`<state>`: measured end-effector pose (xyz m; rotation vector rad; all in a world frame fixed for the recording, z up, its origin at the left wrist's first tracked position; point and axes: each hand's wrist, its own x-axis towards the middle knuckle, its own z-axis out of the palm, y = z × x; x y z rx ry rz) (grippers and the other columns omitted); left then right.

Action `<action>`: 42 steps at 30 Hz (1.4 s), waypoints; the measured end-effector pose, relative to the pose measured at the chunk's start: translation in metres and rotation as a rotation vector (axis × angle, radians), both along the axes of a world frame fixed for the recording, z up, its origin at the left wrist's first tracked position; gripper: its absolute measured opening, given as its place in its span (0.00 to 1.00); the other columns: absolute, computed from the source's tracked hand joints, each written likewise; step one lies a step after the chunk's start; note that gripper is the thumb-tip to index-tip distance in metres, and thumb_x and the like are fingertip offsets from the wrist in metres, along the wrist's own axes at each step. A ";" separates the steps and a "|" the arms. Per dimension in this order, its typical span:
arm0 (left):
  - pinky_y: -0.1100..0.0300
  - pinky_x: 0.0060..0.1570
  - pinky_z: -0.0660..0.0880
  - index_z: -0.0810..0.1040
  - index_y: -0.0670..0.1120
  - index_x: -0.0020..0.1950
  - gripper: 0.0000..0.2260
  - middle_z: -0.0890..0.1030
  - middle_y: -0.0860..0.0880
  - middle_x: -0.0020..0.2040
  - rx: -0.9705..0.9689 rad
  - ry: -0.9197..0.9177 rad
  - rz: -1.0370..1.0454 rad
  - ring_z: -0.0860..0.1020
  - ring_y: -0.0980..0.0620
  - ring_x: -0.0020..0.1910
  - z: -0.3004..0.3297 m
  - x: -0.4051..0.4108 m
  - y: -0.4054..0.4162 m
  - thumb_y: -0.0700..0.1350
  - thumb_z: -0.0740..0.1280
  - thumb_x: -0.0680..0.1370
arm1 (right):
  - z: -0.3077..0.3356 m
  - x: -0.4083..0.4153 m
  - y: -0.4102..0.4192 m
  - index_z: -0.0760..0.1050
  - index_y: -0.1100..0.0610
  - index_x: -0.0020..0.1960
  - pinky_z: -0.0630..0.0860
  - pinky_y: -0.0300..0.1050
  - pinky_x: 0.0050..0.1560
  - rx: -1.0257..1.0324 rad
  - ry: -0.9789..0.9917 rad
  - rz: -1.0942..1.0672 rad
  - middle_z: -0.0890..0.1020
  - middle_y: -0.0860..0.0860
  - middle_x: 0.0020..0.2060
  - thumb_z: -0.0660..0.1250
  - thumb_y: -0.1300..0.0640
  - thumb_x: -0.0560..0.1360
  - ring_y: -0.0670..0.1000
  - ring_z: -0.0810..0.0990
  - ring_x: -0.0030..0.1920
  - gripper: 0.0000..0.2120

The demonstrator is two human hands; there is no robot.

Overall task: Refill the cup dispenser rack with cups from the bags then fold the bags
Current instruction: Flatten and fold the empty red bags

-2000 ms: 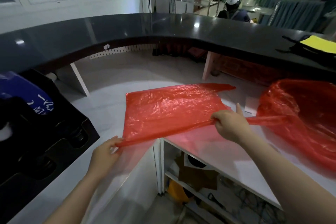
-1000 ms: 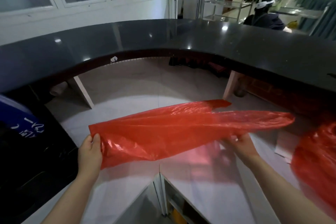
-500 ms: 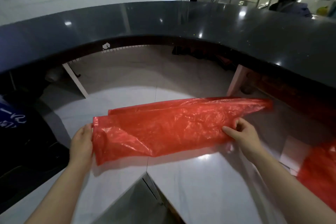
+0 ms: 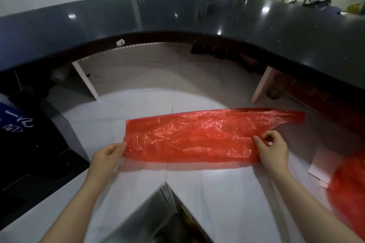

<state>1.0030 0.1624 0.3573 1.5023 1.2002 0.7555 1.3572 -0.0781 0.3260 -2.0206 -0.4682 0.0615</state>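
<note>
A red plastic bag lies flat as a long folded strip on the white counter. My left hand pinches the strip's near left corner. My right hand holds its near right edge with fingers curled over the plastic. The bag's handle end trails off to the right beyond my right hand. A second red bag, bunched up, sits at the right edge of the counter. The black cup dispenser rack stands at the left; no cups show in it.
A raised, curved black countertop wraps around the far side. White paper lies by the second bag. A blue label shows on the rack. A notch in the counter's front edge opens to shelves below.
The bag was folded over from a wide sheet into a narrow strip, then lowered flat onto the counter. Both hands kept hold of its ends. The view tilted down.
</note>
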 end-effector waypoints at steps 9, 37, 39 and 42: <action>0.74 0.38 0.73 0.82 0.50 0.42 0.08 0.84 0.56 0.36 0.047 -0.073 -0.052 0.79 0.63 0.36 0.010 0.019 0.008 0.43 0.65 0.78 | 0.011 -0.005 -0.004 0.75 0.49 0.38 0.68 0.30 0.33 0.186 0.102 0.119 0.78 0.40 0.32 0.61 0.74 0.71 0.39 0.73 0.32 0.20; 0.44 0.73 0.41 0.48 0.57 0.78 0.29 0.44 0.50 0.79 0.630 0.878 -0.509 0.42 0.46 0.77 -0.005 0.084 0.028 0.64 0.48 0.78 | 0.004 -0.013 0.014 0.73 0.45 0.53 0.67 0.45 0.42 -0.242 0.111 -0.070 0.80 0.43 0.40 0.66 0.54 0.75 0.50 0.78 0.42 0.09; 0.39 0.72 0.40 0.43 0.59 0.77 0.33 0.42 0.49 0.79 0.557 0.981 -0.565 0.40 0.43 0.77 -0.014 0.092 0.030 0.69 0.43 0.75 | 0.004 -0.014 0.014 0.74 0.45 0.53 0.66 0.45 0.41 -0.244 0.116 -0.079 0.80 0.42 0.39 0.67 0.54 0.74 0.50 0.78 0.41 0.09; 0.35 0.70 0.39 0.38 0.61 0.76 0.36 0.38 0.49 0.78 0.455 1.067 -0.581 0.38 0.39 0.76 -0.030 0.091 0.033 0.73 0.42 0.72 | 0.004 -0.012 0.012 0.74 0.44 0.51 0.66 0.44 0.38 -0.251 0.117 -0.064 0.79 0.43 0.37 0.69 0.53 0.73 0.48 0.77 0.39 0.08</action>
